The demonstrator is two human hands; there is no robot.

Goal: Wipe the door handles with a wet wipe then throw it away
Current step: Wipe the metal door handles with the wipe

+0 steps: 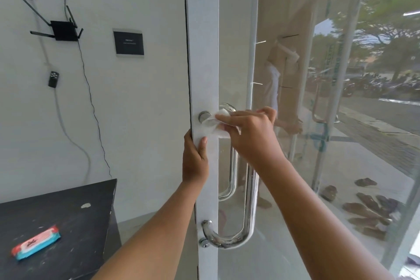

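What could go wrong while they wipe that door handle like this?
1. The left hand grips the door edge right beside the wall; if the door swings, it might get pinched.
2. The right hand holds the wet wipe on only the top bend of the handle, so its long bar, its lower bend and the second handle behind the glass could be skipped.

Chrome door handle [250,200] with a white wet wipe [213,125] at its top
Polished U-shaped tube, upright on the white door frame [204,52]; wipe crumpled, wrapped over the upper bend; a twin handle [233,173] on the door's far side
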